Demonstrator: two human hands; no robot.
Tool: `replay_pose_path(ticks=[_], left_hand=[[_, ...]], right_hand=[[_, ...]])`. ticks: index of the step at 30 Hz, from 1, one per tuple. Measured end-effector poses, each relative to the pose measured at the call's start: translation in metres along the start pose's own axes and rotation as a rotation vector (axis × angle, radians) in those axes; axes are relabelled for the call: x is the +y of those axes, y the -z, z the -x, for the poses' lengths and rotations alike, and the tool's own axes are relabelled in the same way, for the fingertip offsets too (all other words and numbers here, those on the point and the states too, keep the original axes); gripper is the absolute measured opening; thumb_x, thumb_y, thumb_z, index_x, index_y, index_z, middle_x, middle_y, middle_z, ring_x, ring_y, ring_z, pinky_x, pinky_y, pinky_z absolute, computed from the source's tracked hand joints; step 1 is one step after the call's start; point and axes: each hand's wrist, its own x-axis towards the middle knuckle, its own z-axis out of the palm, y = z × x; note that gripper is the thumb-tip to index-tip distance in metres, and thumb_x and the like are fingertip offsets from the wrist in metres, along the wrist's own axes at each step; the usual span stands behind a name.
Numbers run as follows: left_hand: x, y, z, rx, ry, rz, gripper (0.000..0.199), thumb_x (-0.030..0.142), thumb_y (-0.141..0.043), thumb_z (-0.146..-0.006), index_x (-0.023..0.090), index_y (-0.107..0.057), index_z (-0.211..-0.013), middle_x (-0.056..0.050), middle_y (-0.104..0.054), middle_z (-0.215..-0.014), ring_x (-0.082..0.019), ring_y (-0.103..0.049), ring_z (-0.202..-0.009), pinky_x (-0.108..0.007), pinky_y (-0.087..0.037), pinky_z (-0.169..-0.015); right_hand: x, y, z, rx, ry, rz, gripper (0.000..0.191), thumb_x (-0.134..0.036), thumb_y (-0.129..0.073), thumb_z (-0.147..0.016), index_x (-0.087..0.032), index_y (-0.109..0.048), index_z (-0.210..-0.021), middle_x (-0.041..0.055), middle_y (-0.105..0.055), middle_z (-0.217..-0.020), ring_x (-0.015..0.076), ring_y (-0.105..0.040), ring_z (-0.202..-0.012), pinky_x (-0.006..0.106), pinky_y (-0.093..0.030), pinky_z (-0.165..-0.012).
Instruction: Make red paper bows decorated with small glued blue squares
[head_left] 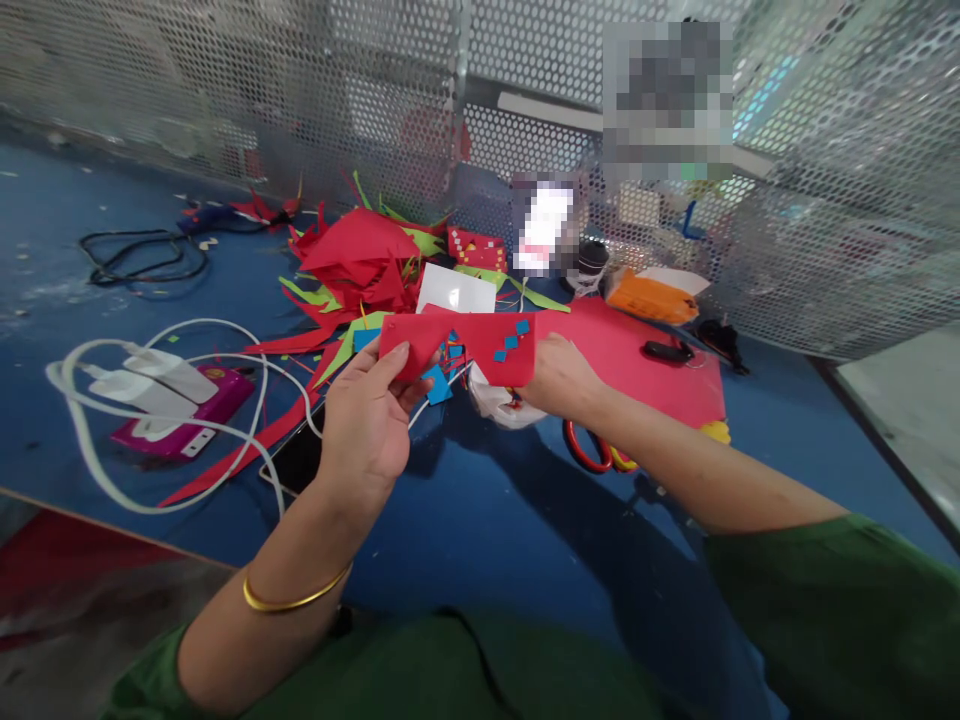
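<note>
A flat red cutout, notched at its lower middle, is held up over the table with small blue squares on its right half. My left hand grips its left end, thumb on the front. At its right end is my right hand, fingers closed and partly hidden behind the edge, holding the cutout. Behind the notch are blue paper pieces and a crumpled white plastic bag. Just behind the cutout lies a white card.
Red and green paper scraps are heaped behind. White chargers and cables sit on a purple power strip at left, near a dark phone. Red-handled scissors lie under my right forearm. Red sheet, orange packet and perforated metal panel are beyond.
</note>
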Motion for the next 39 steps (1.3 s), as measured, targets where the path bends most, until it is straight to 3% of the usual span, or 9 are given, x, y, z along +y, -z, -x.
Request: replay_pose_path(ticks=[6, 10, 15, 19, 23, 27, 30, 34, 39], left_hand=[[0.002, -0.001, 0.003, 0.005, -0.005, -0.017, 0.013, 0.014, -0.073, -0.071, 0.024, -0.067, -0.075, 0.001, -0.075, -0.081, -0.015, -0.070, -0.073, -0.021, -0.054, -0.057], [0.000, -0.001, 0.004, -0.044, -0.026, -0.032, 0.013, 0.015, -0.075, -0.071, 0.024, -0.067, -0.077, 0.001, -0.074, -0.084, -0.014, -0.070, -0.075, -0.021, -0.054, -0.059], [-0.004, -0.003, 0.006, -0.110, -0.019, -0.045, 0.020, 0.016, -0.075, -0.070, 0.019, -0.069, -0.089, 0.000, -0.074, -0.083, -0.011, -0.068, -0.066, -0.019, -0.053, -0.053], [-0.008, -0.007, 0.007, -0.156, -0.064, -0.096, 0.024, 0.019, -0.077, -0.068, 0.018, -0.070, -0.091, -0.002, -0.076, -0.086, -0.013, -0.069, -0.069, -0.020, -0.054, -0.053], [-0.012, -0.018, 0.018, -0.241, -0.065, -0.159, 0.027, 0.023, -0.081, -0.066, 0.016, -0.071, -0.091, -0.002, -0.076, -0.083, -0.014, -0.068, -0.067, -0.019, -0.053, -0.051], [-0.018, -0.032, 0.036, -0.398, -0.003, -0.247, 0.028, 0.028, -0.079, -0.070, 0.016, -0.073, -0.095, -0.004, -0.077, -0.087, -0.014, -0.068, -0.068, -0.019, -0.054, -0.051], [-0.027, -0.038, 0.043, -0.490, 0.010, -0.310, 0.035, 0.029, -0.079, -0.072, 0.018, -0.073, -0.105, -0.003, -0.077, -0.090, -0.014, -0.068, -0.070, -0.020, -0.054, -0.053], [-0.040, -0.036, 0.044, -0.512, 0.037, -0.377, 0.046, 0.031, -0.080, -0.071, 0.018, -0.070, -0.114, -0.002, -0.076, -0.087, -0.014, -0.068, -0.070, -0.021, -0.055, -0.054], [-0.048, -0.030, 0.044, -0.533, 0.073, -0.420, 0.046, 0.030, -0.079, -0.072, 0.017, -0.069, -0.116, -0.003, -0.075, -0.089, -0.014, -0.067, -0.070, -0.022, -0.055, -0.055]], right_hand=[[-0.002, 0.015, 0.008, 0.091, -0.092, -0.101, 0.020, -0.015, -0.052, -0.085, -0.016, -0.071, -0.078, 0.0104, -0.073, -0.087, 0.0203, -0.060, -0.077, 0.033, -0.029, -0.065], [0.001, 0.022, 0.015, 0.211, -0.270, -0.216, 0.014, -0.020, -0.057, -0.080, -0.017, -0.066, -0.070, 0.0073, -0.070, -0.075, 0.0188, -0.059, -0.067, 0.030, -0.031, -0.059], [0.017, 0.029, 0.034, 0.372, -0.492, -0.387, 0.017, -0.022, -0.052, -0.080, -0.018, -0.067, -0.075, 0.0029, -0.069, -0.070, 0.0160, -0.059, -0.063, 0.027, -0.037, -0.055], [0.026, 0.041, 0.061, 0.665, -0.649, -0.628, 0.012, -0.024, -0.057, -0.077, -0.018, -0.067, -0.071, 0.0002, -0.064, -0.063, 0.0147, -0.056, -0.059, 0.028, -0.040, -0.056], [0.004, 0.056, 0.091, 0.944, -0.675, -0.786, 0.008, -0.025, -0.063, -0.077, -0.020, -0.069, -0.075, -0.0010, -0.065, -0.069, 0.0140, -0.056, -0.063, 0.029, -0.044, -0.061], [-0.039, 0.061, 0.113, 0.902, -0.578, -0.878, 0.006, -0.025, -0.066, -0.080, -0.022, -0.071, -0.080, -0.0003, -0.069, -0.076, 0.0159, -0.062, -0.071, 0.031, -0.050, -0.069], [-0.061, 0.052, 0.120, 0.862, -0.523, -0.890, 0.007, -0.026, -0.065, -0.083, -0.023, -0.071, -0.080, 0.0018, -0.071, -0.084, 0.0193, -0.066, -0.082, 0.036, -0.052, -0.080], [-0.063, 0.034, 0.121, 0.805, -0.517, -1.003, 0.006, -0.025, -0.067, -0.082, -0.024, -0.072, -0.079, 0.0065, -0.072, -0.107, 0.0244, -0.066, -0.108, 0.043, -0.048, -0.097], [-0.054, 0.026, 0.117, 0.647, -0.517, -1.144, 0.006, -0.027, -0.069, -0.079, -0.023, -0.071, -0.074, 0.0032, -0.075, -0.090, 0.0226, -0.069, -0.092, 0.038, -0.051, -0.086]])
